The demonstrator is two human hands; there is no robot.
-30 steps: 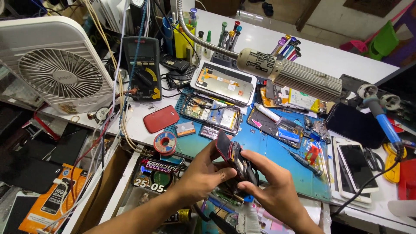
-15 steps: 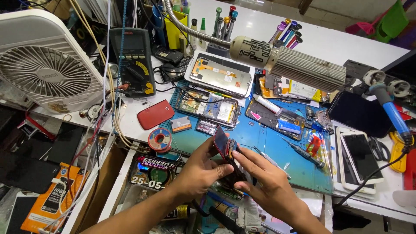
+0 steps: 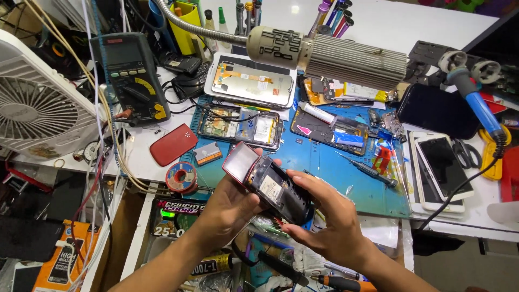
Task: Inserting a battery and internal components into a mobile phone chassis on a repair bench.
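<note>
A white desk fan (image 3: 38, 111) stands at the left of the bench, and a blue rubber work mat (image 3: 324, 167) carries opened phones. Above the mat's near edge, both hands hold a small red-edged black phone with its back cover off (image 3: 267, 184). The left hand (image 3: 230, 208) cradles it from below, fingers curled around its body; the right hand (image 3: 330, 219) pinches its lower end. This looks like mid-disassembly inspection; going further probably calls for a steady left grip.

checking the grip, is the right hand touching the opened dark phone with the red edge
Touching. The head view shows the right hand with its fingers lying on the opened dark phone with the red edge.
</note>
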